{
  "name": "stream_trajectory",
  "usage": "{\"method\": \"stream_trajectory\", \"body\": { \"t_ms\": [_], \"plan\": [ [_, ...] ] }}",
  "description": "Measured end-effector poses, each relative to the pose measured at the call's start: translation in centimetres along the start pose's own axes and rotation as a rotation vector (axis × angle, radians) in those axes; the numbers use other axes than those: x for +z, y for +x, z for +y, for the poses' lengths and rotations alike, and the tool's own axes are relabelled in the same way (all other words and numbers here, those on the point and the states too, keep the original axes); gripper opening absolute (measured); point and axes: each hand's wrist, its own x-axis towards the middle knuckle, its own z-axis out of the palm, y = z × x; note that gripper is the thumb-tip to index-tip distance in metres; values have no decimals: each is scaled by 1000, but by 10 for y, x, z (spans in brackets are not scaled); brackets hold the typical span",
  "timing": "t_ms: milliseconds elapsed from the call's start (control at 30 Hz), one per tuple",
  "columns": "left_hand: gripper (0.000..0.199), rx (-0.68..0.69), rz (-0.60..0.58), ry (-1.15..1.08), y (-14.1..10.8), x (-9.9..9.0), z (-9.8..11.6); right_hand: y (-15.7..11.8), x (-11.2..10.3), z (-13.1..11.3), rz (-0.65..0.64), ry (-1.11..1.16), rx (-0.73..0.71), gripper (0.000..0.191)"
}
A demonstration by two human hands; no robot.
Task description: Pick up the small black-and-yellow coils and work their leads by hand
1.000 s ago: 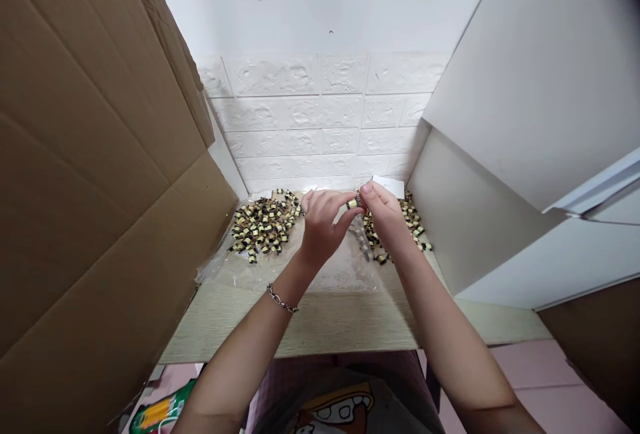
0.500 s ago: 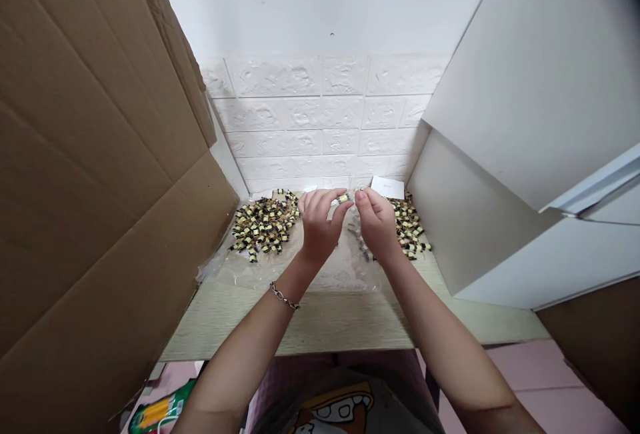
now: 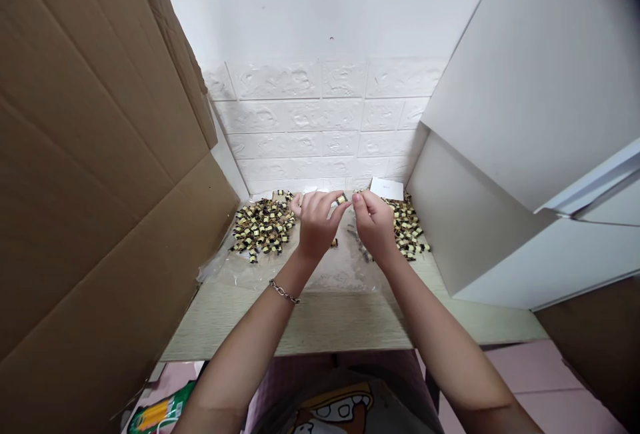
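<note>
Pinching one yellow-and-black piece at left, thumb pressed to fingers at right

On my head view, the left hand (image 3: 316, 217) is raised over the work surface, thumb and forefinger gripping a small yellow-and-black piece (image 3: 342, 200) by its edges. Its other fingers are loosely bent. The right hand (image 3: 376, 224) is just beside it, thumb pressed against curled fingers; I cannot tell whether anything thin is caught between them. The held piece sits between the two hands, above the sheet, nearer the left fingertips.

Below, I note a clear plastic sheet (image 3: 345, 274) spread over a pale wood-grain table (image 3: 300, 327). A heap of similar pieces (image 3: 265, 224) lies left of the hands, with thin copper-coloured strands among them. A second heap (image 3: 409, 231) lies to the right, partly hidden from me by the right hand. One loose piece (image 3: 335, 243) shows just beside the left hand, between the heaps. A white card (image 3: 387, 188) lies behind the right hand, near the brick-patterned wall (image 3: 320, 117); its marks are too small for me to read.

Brown cardboard (image 3: 100, 154) stands along the left side, white panels (image 3: 540, 74) along the right. A chain bracelet (image 3: 283, 292) circles the left wrist.
</note>
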Motion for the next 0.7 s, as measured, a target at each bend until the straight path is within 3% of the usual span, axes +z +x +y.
{"method": "stream_trajectory", "body": {
  "t_ms": [233,700],
  "plan": [
    [18,16,60,53,3,-1,-8,-1,0,4,100,-219,-219,14],
    [18,115,76,144,2,-2,-12,-1,2,5,126,-221,-251,8]
  ]
}}
